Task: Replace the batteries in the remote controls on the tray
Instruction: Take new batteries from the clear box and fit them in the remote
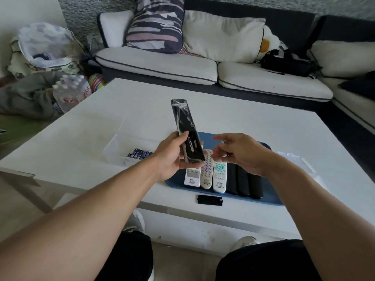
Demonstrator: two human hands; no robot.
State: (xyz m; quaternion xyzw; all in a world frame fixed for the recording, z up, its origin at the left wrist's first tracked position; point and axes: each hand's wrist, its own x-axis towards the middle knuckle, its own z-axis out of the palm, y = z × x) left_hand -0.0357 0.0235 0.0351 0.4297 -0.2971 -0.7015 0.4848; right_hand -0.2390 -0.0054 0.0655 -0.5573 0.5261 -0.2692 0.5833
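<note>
From the head camera, the blue tray sits on the white table, close to the table's near edge. Above the tray's far left part, the left hand grips a long black remote by its lower end, fingers curled round its side and thumb under its base. The remote is tilted, its top end pointing away over the table, and it is wrapped in clear plastic film. Its back faces the camera, with the open battery compartment showing just beside the left fingers.

The right hand hovers over the middle of the tray, near the black remote but not touching it. Its fingers are loosely bent and apart; whether they pinch anything small cannot be told.

On the tray, side by side, lie a white remote, a beige remote with purple buttons, a white remote with teal buttons, and several dark remotes to their right, partly under the right hand.

A black battery cover lies flat on the table just in front of the tray's near edge. Left of the tray stands a clear plastic box with blue batteries in it. Right of the tray lies a clear lid.

Beyond the table, well behind the tray, runs a sofa with cushions.
</note>
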